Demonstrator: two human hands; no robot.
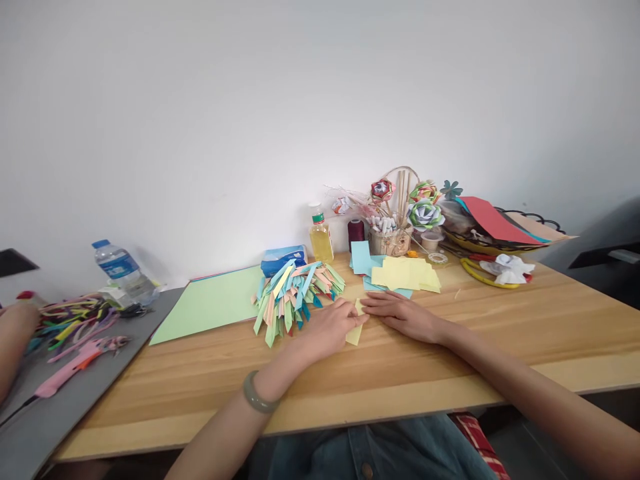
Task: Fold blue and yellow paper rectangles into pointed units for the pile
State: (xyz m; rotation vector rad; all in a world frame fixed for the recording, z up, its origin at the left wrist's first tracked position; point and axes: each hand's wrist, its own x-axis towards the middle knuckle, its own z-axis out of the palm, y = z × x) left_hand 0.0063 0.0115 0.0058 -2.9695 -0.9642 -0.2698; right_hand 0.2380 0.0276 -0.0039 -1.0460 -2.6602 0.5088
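A small yellow paper piece lies on the wooden table between my two hands. My left hand, with a bracelet at its wrist, rests on the paper's left side, fingers curled and pressed down. From the right, my right hand lies flat with its fingertips on the paper's upper edge. Just beyond my left hand is a pile of folded paper strips in green, blue and peach. Yellow paper slips and blue slips lie behind my right hand.
Green sheets lie at the left. Along the wall stand an oil bottle, a thread spool and a pot with paper flowers. Another person's arm is near a pink glue gun on the grey table.
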